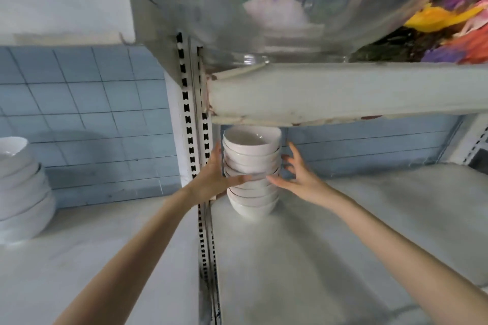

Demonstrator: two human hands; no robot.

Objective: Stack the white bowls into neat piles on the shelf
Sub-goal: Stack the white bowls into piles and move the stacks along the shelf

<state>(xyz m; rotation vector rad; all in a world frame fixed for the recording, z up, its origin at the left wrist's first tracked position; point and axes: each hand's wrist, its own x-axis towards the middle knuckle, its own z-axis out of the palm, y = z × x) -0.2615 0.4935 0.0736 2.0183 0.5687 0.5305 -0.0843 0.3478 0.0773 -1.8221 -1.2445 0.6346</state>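
A: Where are the bowls sitting?

B: They are standing on the shelf (343, 232), in its back left corner, just beside the post (188, 119). The upper shelf (343, 92) is hanging close over them, and a glass bowl (290, 2) is resting up there with flowers (449, 21) showing in and behind it.

A: So is headroom getting tight?

B: I am judging so. The stack (252, 166) is reaching almost to the underside of that upper shelf, so another bowl is probably not going to fit on top. A shorter pile (21, 187) is waiting on the far side of the post, well apart.

A: What are the hands doing?

B: They are bracketing the stack at mid height. The left hand (214, 177) is lying flat against the left side, fingers straight up along the bowls and thumb crossing the front, pressing rather than clenching. The right hand (298, 174) is hovering just beside the right side, released, fingers spread, with the thumb tip touching the stack or nearly so.

A: Why hold it like that?

B: The bowls are sitting slightly uneven, so the hands are likely squaring the column up.

A: Anything inside?

B: The top bowl (250, 140) is showing empty; the others are each holding the bowl above.
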